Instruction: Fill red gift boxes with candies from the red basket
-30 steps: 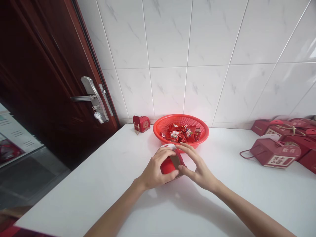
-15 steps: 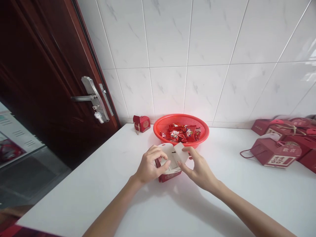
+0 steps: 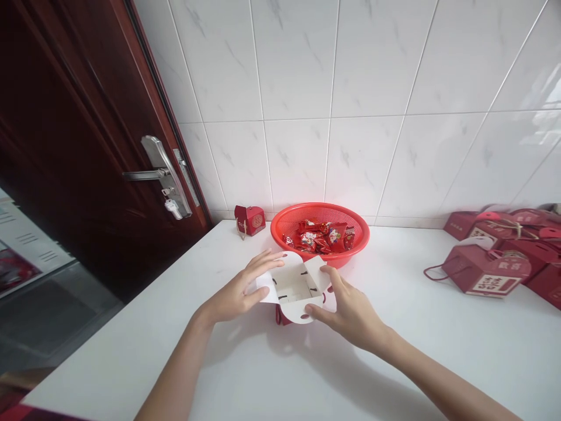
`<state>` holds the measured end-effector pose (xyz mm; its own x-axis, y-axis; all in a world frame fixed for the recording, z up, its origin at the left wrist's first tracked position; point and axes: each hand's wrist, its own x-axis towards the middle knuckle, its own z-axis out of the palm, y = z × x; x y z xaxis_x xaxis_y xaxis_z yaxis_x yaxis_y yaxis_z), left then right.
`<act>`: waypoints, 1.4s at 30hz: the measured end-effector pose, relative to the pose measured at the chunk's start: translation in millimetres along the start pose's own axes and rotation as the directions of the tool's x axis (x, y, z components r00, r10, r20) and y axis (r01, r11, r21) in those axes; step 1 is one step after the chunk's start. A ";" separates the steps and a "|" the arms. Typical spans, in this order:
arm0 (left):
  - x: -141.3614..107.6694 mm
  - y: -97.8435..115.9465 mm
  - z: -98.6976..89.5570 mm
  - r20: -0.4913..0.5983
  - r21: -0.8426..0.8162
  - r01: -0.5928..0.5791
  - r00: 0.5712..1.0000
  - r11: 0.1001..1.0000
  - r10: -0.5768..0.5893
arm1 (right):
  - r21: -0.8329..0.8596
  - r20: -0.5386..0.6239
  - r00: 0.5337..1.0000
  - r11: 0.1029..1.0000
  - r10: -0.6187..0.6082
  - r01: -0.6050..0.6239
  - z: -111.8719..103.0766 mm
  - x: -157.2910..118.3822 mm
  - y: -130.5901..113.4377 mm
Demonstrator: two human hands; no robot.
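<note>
A small red cardboard candy box [image 3: 294,286] stands on the white table with its lid flaps folded outward. Its white inside, with several dark cord ends, holds nothing that I can see. My left hand [image 3: 241,289] is at the left flap, fingers stretched and apart, the thumb touching or just beside that flap. On the other side, my right hand [image 3: 346,301] holds the box by its right side, thumb on the front flap and index finger at the right flap. Right behind the box is a red plastic basket [image 3: 280,231] with red-wrapped candies [image 3: 318,237] inside.
A closed red box [image 3: 250,221] with a cord handle sits by the wall at the back left. Several larger red boxes [image 3: 486,270] with cords are grouped at the right. A dark red door [image 3: 87,117] with a metal handle borders the table's left side.
The box's flaps have been spread outward, so its inside now shows. My left hand has moved left and its fingers have straightened. My right hand stays at the right side.
</note>
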<state>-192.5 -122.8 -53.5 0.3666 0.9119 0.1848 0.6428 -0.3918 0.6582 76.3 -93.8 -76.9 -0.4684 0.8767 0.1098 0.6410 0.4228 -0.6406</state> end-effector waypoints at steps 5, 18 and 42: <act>-5.0 -7.3 -6.6 0.117 -0.060 0.045 0.992 0.997 -0.038 | 0.056 0.083 0.995 0.996 0.059 -0.064 0.2 -2.1 -0.9; -3.4 -15.0 -14.6 0.291 -0.110 0.246 0.934 0.963 -0.206 | 0.185 0.243 0.967 0.976 0.071 -0.118 -5.8 4.4 6.8; 25.6 4.0 -6.6 0.041 -0.091 0.146 0.989 0.985 -0.143 | -0.200 -0.196 0.950 0.958 -0.244 0.205 -20.6 -3.8 -1.4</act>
<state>-184.9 -100.2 -41.3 0.2983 0.9527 0.0582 0.6256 -0.2412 0.7420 89.8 -93.0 -60.8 -0.4818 0.7746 0.4097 0.6398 0.6304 -0.4396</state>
